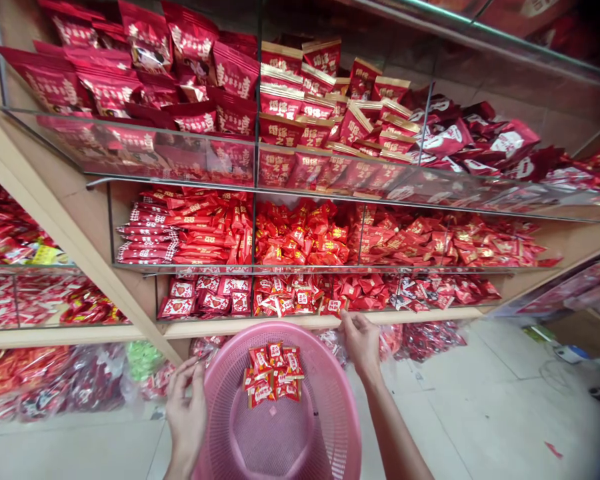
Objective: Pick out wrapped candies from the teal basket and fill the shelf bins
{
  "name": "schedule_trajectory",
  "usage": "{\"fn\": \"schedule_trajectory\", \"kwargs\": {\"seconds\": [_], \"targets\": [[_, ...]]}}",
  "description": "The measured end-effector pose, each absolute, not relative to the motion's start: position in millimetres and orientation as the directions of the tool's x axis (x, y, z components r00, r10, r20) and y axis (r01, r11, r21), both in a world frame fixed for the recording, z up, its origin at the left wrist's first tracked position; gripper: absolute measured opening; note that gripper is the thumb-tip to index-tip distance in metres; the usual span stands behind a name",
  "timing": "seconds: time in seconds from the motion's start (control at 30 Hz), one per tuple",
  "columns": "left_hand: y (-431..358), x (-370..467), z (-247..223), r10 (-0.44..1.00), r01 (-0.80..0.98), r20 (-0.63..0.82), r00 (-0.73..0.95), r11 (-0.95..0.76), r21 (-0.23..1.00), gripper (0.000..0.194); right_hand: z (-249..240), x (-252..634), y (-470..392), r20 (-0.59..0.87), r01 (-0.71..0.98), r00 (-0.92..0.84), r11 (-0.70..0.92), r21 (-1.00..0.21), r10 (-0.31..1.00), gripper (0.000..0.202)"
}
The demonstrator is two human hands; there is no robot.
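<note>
A pink plastic basket (347,427) with mesh sides stands below the shelves, tilted towards me. Several small red-and-gold candy packets (275,373) lie in it against its far side. My right hand (361,341) reaches past the basket's right rim to the lowest shelf, thumb and finger closed on the edge of a red candy packet (333,305). Beside the basket's left rim is my left hand (186,400), its fingers loosely bent and nothing visible in them. Whether it touches the rim I cannot tell.
Clear dividers split the shelves of red packets; larger red bags (150,40) fill the upper shelf (145,137). A wooden post (80,220) slants at left. Clear plastic bags of sweets (95,380) rest on the tiled floor (460,413) under the lowest shelf.
</note>
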State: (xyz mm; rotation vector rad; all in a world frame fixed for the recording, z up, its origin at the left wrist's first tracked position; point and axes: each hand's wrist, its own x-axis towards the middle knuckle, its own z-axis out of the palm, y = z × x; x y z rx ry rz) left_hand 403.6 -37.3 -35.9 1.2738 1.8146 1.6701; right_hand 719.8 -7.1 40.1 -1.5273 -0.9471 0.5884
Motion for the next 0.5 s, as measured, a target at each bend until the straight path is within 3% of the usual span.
{"fn": "schedule_trajectory", "kwargs": {"seconds": [0.13,0.3,0.5], "targets": [[-37,405,-35,0.799,0.368,0.296,-0.523,-0.102,0.924,0.031,35,708,-31,0.076,0.154,0.444,0.008,-0.988,0.893,0.038],[-37,405,-36,0.794,0.367,0.315,-0.52,-0.125,0.922,0.029,-5,687,-40,-0.149,-0.043,0.285,-0.142,-0.989,0.947,0.041],[-38,404,-38,0.798,0.357,0.299,-0.523,-0.113,0.927,0.029,-35,668,-42,-0.239,-0.05,0.154,-0.234,-0.971,0.959,0.045]]}}
